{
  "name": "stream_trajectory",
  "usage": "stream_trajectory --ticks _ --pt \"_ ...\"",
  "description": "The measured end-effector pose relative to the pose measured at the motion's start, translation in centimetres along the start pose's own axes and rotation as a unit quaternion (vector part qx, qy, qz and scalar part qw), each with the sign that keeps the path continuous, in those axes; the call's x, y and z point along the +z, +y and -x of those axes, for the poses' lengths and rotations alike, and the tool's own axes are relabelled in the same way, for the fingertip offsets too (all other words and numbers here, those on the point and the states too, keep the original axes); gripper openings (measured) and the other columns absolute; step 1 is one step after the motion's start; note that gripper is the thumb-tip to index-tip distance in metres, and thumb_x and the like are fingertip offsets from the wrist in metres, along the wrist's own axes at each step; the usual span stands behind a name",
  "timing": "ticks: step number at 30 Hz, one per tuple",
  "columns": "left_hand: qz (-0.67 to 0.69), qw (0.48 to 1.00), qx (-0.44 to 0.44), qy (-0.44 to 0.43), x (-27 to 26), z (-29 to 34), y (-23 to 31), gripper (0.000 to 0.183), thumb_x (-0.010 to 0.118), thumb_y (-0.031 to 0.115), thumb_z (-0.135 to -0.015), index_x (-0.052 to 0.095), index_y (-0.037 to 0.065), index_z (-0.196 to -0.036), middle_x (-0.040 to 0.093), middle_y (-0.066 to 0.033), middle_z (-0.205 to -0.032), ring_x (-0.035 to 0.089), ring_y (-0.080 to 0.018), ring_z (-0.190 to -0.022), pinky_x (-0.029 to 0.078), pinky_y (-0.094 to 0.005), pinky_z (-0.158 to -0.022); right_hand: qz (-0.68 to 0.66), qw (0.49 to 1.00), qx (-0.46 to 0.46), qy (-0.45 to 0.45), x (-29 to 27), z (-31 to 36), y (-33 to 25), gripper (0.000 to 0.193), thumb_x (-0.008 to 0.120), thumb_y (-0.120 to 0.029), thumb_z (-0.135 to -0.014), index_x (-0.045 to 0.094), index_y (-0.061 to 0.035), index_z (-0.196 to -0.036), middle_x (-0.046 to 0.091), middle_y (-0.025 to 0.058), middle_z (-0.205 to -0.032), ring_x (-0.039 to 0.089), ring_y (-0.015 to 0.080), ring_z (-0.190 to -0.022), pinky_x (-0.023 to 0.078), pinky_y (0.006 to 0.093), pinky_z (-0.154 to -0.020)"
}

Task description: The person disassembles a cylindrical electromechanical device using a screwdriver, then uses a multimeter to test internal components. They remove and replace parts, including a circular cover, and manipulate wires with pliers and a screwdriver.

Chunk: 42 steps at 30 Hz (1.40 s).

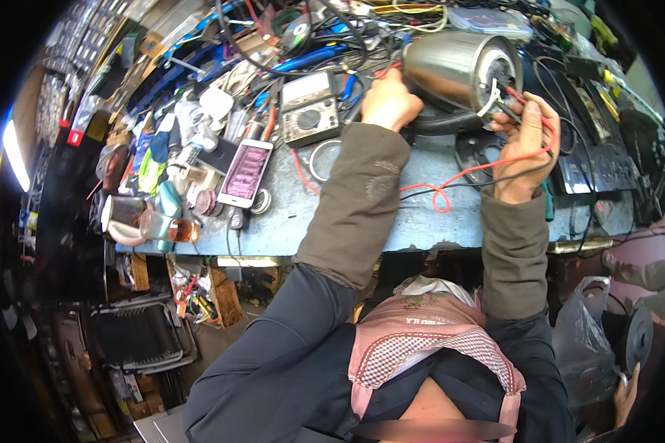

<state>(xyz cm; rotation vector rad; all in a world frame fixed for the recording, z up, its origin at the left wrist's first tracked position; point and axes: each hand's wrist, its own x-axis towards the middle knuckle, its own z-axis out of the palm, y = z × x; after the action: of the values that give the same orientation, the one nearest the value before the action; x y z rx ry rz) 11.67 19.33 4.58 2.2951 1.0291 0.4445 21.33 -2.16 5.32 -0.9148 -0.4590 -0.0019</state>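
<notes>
An electric kettle (451, 68) with a steel body lies on its side at the back of the blue bench (332, 230), its open base turned to the right. White wires (490, 98) stick out of that base. My right hand (526, 151) is closed on a red and a black test probe (513, 102), their tips at the wiring in the base. The red and black leads (451, 183) run left, passing behind my left forearm. At the kettle's left end, my left hand (391, 103) is closed, with its fingertips mostly hidden. An analog multimeter (310, 111) lies left of that hand.
A white phone (246, 173) with a lit screen rests left of my left forearm. Cups (181, 230), tools and tangled cables crowd the left and back. Black parts (584, 166) lie at right. Beyond the bench's right edge, another person's hand (626, 399) appears near a plastic bag (584, 332).
</notes>
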Motion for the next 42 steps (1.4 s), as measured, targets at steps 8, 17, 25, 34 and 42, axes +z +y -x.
stream_trajectory --ticks 8,17,25,34,42 --pt "0.006 1.0 0.012 -0.006 -1.0 0.2 -0.5 0.074 0.083 0.021 -0.078 0.064 0.003 -0.147 0.076 -0.0287 -0.133 0.072 -0.0428 -0.129 0.055 -0.0466 -0.111 -0.043 0.999 0.01 -0.025 0.8 0.6 0.0 0.022 0.062 -0.019 -0.116 0.065 -0.0005 -0.127 0.071 0.0131 -0.099 0.074 0.0172 -0.07 0.063 0.0289 -0.058" --pt "0.006 1.0 0.006 -0.022 -1.2 0.1 -0.3 0.075 0.083 0.024 -0.079 0.065 0.005 -0.149 0.076 -0.0263 -0.134 0.073 -0.0392 -0.129 0.055 -0.0442 -0.11 -0.055 0.998 0.017 -0.015 0.7 0.6 -0.3 0.02 0.063 -0.018 -0.115 0.067 -0.0012 -0.125 0.072 0.013 -0.101 0.074 0.017 -0.071 0.063 0.0292 -0.058" --pt "-0.013 1.0 -0.007 -0.025 -1.5 0.6 0.2 0.077 0.084 0.025 -0.079 0.064 0.006 -0.152 0.076 -0.025 -0.135 0.073 -0.0381 -0.129 0.055 -0.0438 -0.11 -0.053 0.998 0.019 -0.021 0.6 0.6 -0.2 0.019 0.063 -0.018 -0.115 0.067 -0.0027 -0.126 0.072 0.0126 -0.102 0.074 0.0172 -0.072 0.062 0.029 -0.059" --pt "0.103 0.995 -0.005 -0.004 0.7 -1.7 -2.1 0.076 0.08 0.003 -0.078 0.063 0.001 -0.152 0.078 -0.0202 -0.129 0.076 -0.0296 -0.117 0.059 -0.0385 -0.1 -0.058 0.998 0.007 -0.023 0.7 0.8 -0.4 0.017 0.063 -0.017 -0.115 0.067 -0.0028 -0.124 0.072 0.0117 -0.1 0.074 0.017 -0.071 0.062 0.0292 -0.058" --pt "0.008 1.0 -0.011 -0.018 -0.6 -0.8 -1.5 0.075 0.084 0.025 -0.08 0.067 0.009 -0.151 0.076 -0.0224 -0.137 0.072 -0.0358 -0.131 0.055 -0.043 -0.111 -0.058 0.998 0.01 -0.027 0.7 0.8 -0.3 0.017 0.063 -0.017 -0.115 0.067 -0.0029 -0.125 0.072 0.0113 -0.099 0.074 0.0171 -0.069 0.062 0.0292 -0.058"
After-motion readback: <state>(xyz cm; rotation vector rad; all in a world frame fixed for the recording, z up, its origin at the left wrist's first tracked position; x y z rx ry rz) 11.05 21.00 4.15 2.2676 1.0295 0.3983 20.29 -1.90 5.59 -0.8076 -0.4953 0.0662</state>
